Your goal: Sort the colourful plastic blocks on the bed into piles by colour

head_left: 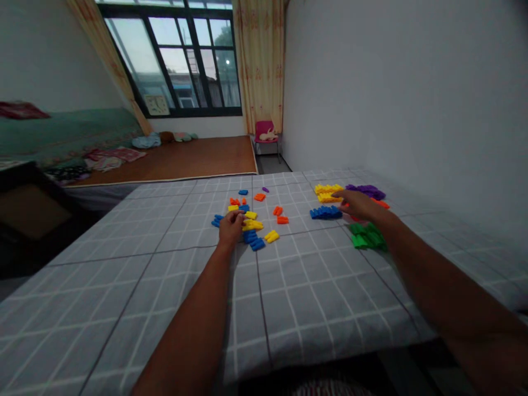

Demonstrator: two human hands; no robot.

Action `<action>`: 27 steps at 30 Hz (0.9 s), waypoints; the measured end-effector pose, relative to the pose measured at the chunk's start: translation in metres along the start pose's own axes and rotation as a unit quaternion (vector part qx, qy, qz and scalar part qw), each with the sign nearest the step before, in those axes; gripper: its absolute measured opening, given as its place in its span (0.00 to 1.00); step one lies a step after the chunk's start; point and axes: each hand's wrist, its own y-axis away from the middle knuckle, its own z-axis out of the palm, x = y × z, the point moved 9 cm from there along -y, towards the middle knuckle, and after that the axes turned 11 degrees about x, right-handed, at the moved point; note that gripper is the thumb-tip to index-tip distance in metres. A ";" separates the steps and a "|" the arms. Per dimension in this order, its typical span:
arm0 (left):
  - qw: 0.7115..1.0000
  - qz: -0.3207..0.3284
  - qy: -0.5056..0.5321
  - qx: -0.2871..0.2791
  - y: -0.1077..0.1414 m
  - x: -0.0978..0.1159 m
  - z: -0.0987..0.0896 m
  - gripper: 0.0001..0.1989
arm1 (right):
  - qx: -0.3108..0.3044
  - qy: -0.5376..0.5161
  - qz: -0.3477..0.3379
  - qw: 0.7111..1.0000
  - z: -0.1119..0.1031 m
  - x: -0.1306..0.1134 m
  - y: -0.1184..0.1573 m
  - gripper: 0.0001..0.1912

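I've my right grip (339, 201) spread just behind the blue brick row (325, 213); left grip (241, 216) well left of it, hold I can't tell.

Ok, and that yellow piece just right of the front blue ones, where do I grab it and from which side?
Probably pinch the yellow piece across its middle, squeezing its long sides, coming down from the near right. It seems to lie flat and slanted, with bare cloth on that side, while blue pieces sit close on its left.
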 end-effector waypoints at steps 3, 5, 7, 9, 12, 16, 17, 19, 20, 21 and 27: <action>0.998 -0.025 0.026 0.047 -0.004 -0.006 -0.008 0.14 | -0.003 -0.097 -0.088 0.991 0.010 -0.085 0.008 0.17; 0.997 -0.032 0.043 0.063 -0.006 -0.010 -0.012 0.15 | -0.060 -0.157 -0.189 0.967 0.030 -0.161 0.023 0.16; 0.996 -0.035 0.051 0.069 -0.007 -0.013 -0.014 0.15 | -0.088 -0.143 -0.233 0.958 0.048 -0.220 0.034 0.13; 0.996 -0.032 0.050 0.067 -0.007 -0.014 -0.015 0.15 | -0.087 -0.075 -0.218 0.969 0.064 -0.254 0.034 0.16; 0.997 -0.024 0.039 0.055 -0.008 -0.013 -0.013 0.14 | -0.052 0.016 -0.182 0.982 0.077 -0.278 0.024 0.26; 0.999 -0.015 0.026 0.043 -0.008 -0.008 -0.009 0.12 | -0.020 0.032 -0.199 0.979 0.085 -0.294 0.021 0.25; 0.999 -0.013 0.024 0.042 -0.008 -0.007 -0.009 0.12 | -0.022 0.024 -0.211 0.977 0.087 -0.296 0.023 0.24; 0.999 -0.015 0.021 0.038 -0.007 -0.006 -0.009 0.12 | -0.033 -0.006 -0.237 0.971 0.085 -0.297 0.029 0.21; 0.999 -0.017 0.021 0.035 -0.006 -0.006 -0.009 0.12 | -0.040 -0.029 -0.251 0.967 0.082 -0.294 0.033 0.20; 0.999 -0.020 0.021 0.034 -0.006 -0.006 -0.009 0.12 | -0.046 -0.058 -0.264 0.962 0.076 -0.288 0.037 0.20; 0.999 -0.020 0.017 0.022 -0.005 -0.008 -0.005 0.12 | -0.033 -0.132 -0.160 0.978 0.032 -0.166 0.042 0.22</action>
